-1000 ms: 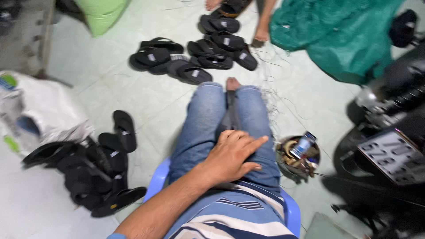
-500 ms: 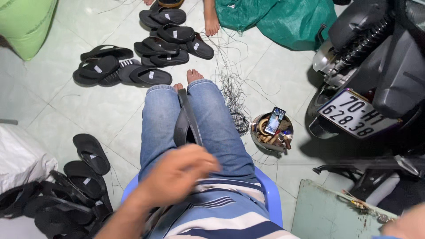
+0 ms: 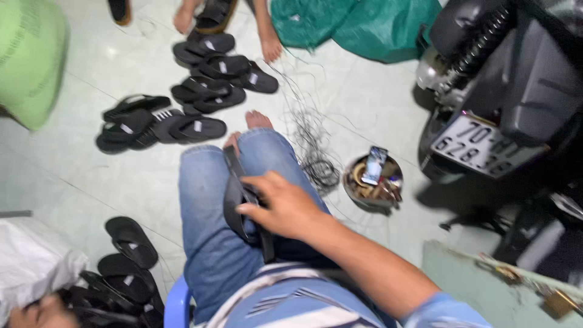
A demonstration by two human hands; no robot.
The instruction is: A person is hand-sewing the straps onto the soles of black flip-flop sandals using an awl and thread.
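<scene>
Presently the right hand (image 3: 285, 209) rests on a black sandal (image 3: 238, 194) that lies on the seated person's lap, fingers spread and curled over its near edge; whether they fully grip it cannot be told, as the frame is blurred. The sandal's long axis runs along the thighs, from the knees back toward the body, so it lies directly under and just ahead of the right hand. The left hand (image 3: 42, 311) shows only in part at the lower left corner, low beside a heap of black sandals (image 3: 121, 285) on the floor and well apart from the lap; its state cannot be told. The right hand is clearly the nearer to the lap sandal. More black sandals (image 3: 182, 115) lie in loose rows on the pale tiled floor (image 3: 73, 176) ahead of the feet. A tangle of thin thread (image 3: 316, 152) lies just right of the knees, with a round bowl of small items (image 3: 373, 182) beside it and a parked scooter (image 3: 510, 91) beyond.
</scene>
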